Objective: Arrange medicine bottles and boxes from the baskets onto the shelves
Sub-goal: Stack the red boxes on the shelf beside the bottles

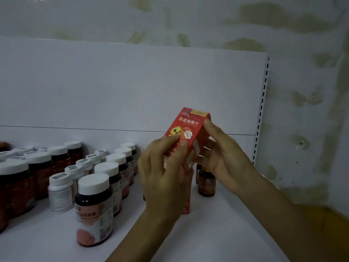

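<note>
A red medicine box (190, 125) with a yellow chick picture is held tilted above the white shelf (217, 233). My left hand (164, 178) grips its front and lower left side, fingers curled over the face. My right hand (222, 157) holds its right edge, thumb on the upper corner. More red packaging (186, 205) shows beneath my left hand, partly hidden, standing on the shelf.
Rows of dark bottles with white caps (94, 205) and small white bottles (60, 191) fill the shelf's left half. Small brown bottles (206, 184) stand behind my right hand. A slotted upright (261, 110) marks the shelf's right end, with stained wall beyond.
</note>
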